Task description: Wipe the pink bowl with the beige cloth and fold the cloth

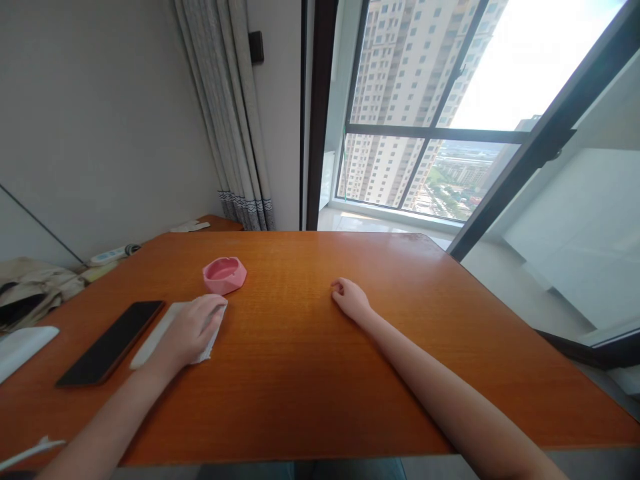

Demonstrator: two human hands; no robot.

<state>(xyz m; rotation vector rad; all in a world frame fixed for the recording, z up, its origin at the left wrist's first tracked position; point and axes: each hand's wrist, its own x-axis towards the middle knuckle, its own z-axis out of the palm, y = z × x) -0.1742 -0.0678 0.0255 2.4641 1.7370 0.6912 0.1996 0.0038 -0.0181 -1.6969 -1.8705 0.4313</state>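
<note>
My left hand [194,328] lies over a flat white tissue [154,339], its fingers closed at the tissue's right side. Part of the tissue is hidden beneath the palm, and a ragged edge shows near the wrist. Just beyond the fingertips sits a pink, many-sided ashtray [223,288]. To the left of the tissue, a dark smartphone [113,343] lies flat. On the right, my right hand [351,299] rests on the wooden table [290,387] with its fingers curled in and nothing visible in them.
A white object [25,347] lies at the table's left edge, with a white cable [33,452] in the near left corner. Behind are a bundle of beige cloth [45,287] and a power strip [113,255]. A grey curtain [230,120] hangs beside a large window [425,133].
</note>
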